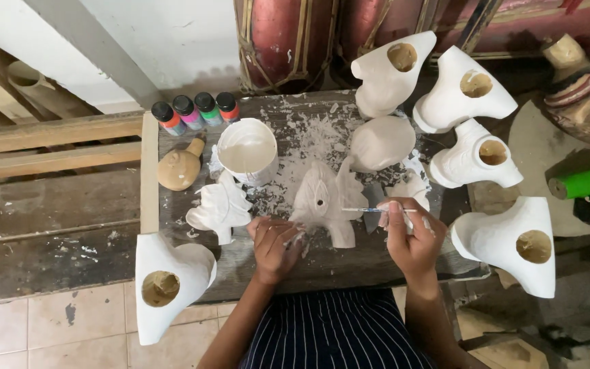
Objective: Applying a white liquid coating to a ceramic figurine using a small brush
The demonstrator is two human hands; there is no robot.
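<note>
On the dark, paint-flecked wooden tabletop stands a white-primed, leaf-shaped carved figure with a small hole in its middle, just in front of the person's striped lap. The left hand rests against the figure's lower left edge, fingers curled and touching it near the base — whether it grips the piece or only steadies it cannot be told. The right hand is closed around a thin paintbrush with a pale handle, held level so that its tip points at the figure's right side, touching or just beside it. A second white leaf-shaped carving lies to the left, near a white cup of white paint, and a small tan wooden gourd-shaped piece sits just beside that. Behind them four small paint bottles with black caps stand in a row — orange, pink, green, red. Several white-primed hollow masks with round openings lie around the work, one at the tabletop's near left corner and one at the right. A green tube lies off to the far right.
</note>
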